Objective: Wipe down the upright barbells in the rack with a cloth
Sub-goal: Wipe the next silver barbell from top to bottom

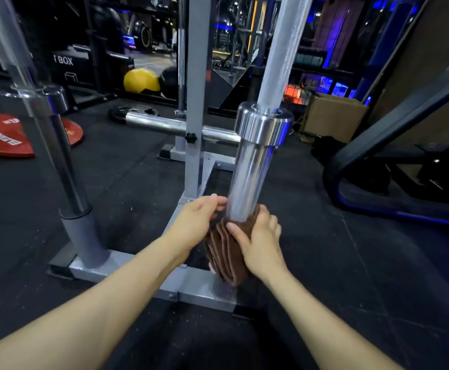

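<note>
We're mid-wipe: our right hand (pixel 258 236) grips the folded brown cloth (pixel 227 252) around the upright chrome barbell's sleeve (pixel 247 177) low in the grey steel rack (pixel 194 289), left hand (pixel 199 217) pinching the cloth's other side; next, probably slide up.

brown cloth (pixel 228 252) wrapping upright chrome barbell (pixel 247 177)

black box (pixel 69 66): white letters "T BOX", cut off at the left, above a white cube outline
red plate (pixel 4 136): white lettering, upside down, not legible
</note>
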The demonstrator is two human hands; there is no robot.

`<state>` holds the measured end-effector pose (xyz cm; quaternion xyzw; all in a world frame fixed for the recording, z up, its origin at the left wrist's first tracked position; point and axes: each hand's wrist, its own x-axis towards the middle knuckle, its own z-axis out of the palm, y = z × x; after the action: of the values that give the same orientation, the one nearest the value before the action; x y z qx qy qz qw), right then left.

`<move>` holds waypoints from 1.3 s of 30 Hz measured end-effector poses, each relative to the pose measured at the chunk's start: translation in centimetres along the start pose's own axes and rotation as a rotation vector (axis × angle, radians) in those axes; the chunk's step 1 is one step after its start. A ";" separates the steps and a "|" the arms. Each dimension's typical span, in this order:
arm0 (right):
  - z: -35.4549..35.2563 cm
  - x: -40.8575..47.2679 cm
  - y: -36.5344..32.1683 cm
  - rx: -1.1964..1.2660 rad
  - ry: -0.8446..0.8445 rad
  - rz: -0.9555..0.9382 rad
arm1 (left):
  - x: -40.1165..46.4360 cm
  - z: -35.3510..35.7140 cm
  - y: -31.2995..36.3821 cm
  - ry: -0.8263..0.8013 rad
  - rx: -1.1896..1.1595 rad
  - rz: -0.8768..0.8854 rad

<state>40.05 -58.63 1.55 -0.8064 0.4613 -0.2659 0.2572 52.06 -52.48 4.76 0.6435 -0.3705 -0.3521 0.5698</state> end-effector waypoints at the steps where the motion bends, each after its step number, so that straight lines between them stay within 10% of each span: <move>1: -0.3 0.3 -0.3 0.009 0.029 -0.023 | 0.0 0.1 -0.1 0.012 -0.018 0.002; 7: -1.8 1.8 -2.1 0.151 0.271 -0.196 | 0.7 0.7 -0.9 0.063 -0.149 0.019; 14: 0.2 0.4 1.1 -0.056 -0.013 -0.064 | -0.2 0.7 -1.6 0.033 -0.042 0.040; 20: -2.0 1.8 -1.2 0.155 0.273 -0.219 | -0.3 1.0 -1.4 0.070 -0.107 0.014; 26: 0.3 0.4 1.4 -0.066 -0.003 -0.081 | -0.7 1.0 -1.1 0.055 -0.051 0.045; 33: -2.4 1.9 -1.1 0.097 0.209 -0.221 | -0.2 1.3 -1.7 0.107 -0.086 0.048; 39: 0.0 0.6 1.6 -0.106 -0.049 -0.086 | -0.1 1.4 -2.1 0.094 -0.064 0.061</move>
<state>39.37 -59.83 0.63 -0.8441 0.4334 -0.2321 0.2138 50.95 -52.86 2.58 0.6293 -0.3514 -0.3156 0.6172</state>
